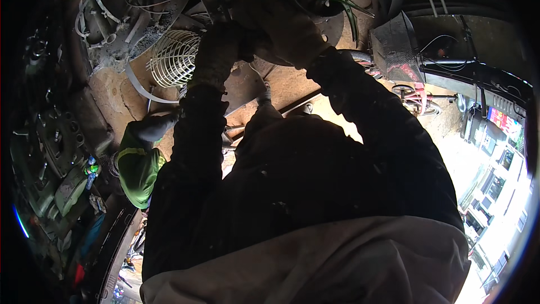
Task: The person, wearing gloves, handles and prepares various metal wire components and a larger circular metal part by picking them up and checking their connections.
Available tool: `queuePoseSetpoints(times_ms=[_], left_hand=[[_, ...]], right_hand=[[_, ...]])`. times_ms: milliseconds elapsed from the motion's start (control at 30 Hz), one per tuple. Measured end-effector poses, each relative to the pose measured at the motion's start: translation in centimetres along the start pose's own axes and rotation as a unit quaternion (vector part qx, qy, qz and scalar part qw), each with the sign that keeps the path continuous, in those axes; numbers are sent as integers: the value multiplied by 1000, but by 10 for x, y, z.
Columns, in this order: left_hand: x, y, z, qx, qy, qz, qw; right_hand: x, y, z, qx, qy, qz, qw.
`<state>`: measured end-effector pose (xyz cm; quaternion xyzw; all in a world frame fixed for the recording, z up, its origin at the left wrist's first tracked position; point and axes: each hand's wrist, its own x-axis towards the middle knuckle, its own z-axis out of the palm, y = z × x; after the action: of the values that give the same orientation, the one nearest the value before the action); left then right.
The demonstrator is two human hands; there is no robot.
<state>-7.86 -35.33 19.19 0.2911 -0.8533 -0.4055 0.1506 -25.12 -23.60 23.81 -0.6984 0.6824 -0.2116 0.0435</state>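
Note:
Both arms in dark sleeves stretch forward to the shadowed top middle of the head view. My left hand (216, 50), apparently gloved, is at a dark object whose kind I cannot make out. To its right, my right hand (295, 36), in a pale glove, reaches over the same dark spot, close to the left hand. Deep shadow hides the fingers of both hands. A white wire fan guard (174, 59) lies just left of my left hand. Beneath my hands a flat dark panel (246, 87) shows against the brown ground.
Another person in a green garment (138, 163) is at the left, one dark-gloved arm reaching inward. Tangled strips and cables (104, 14) fill the upper left. Green metal parts (337, 0) and a dark mesh-faced box (396, 48) stand at the upper right. Dark machine parts (56, 135) line the far left.

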Motion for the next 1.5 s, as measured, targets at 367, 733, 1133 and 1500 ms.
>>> queuePoseSetpoints(times_ms=[367,733,1133,1500], left_hand=[[-30,46,1,-402,134,-255,869],[-12,-20,101,-744,149,-14,652],[-12,-5,108,-87,319,8,944],[-20,-3,101,-125,300,-11,946]], right_hand=[[5,-4,-5,-58,46,-39,997],[6,5,13,-93,123,-76,985],[10,7,14,-110,77,-69,989],[16,1,12,-115,55,-50,991]])
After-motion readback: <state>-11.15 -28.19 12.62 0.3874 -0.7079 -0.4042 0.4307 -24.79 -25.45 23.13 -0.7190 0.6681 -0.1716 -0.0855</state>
